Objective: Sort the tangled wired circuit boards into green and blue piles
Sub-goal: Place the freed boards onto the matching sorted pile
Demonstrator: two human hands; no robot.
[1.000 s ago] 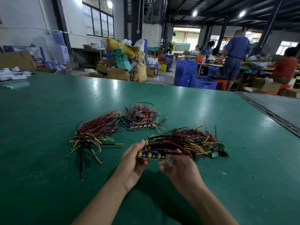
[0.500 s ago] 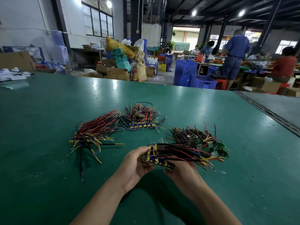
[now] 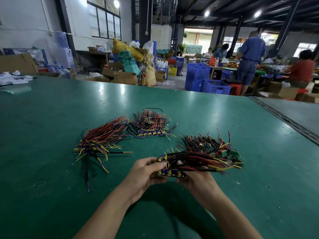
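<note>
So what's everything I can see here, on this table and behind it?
held board: one, blue, red-black-yellow wires, in both hands
left pile: one, red-black-yellow wires, table left
middle pile: one, blue boards, beyond the hands
right pile: one, green boards, behind held board
table: one, green, under everything
crates: several, blue, floor beyond table
cardboard boxes: several, brown, floor beyond table
people: at least three, far right
left hand: one, grips board's left end
right hand: one, holds board from beneath
</note>
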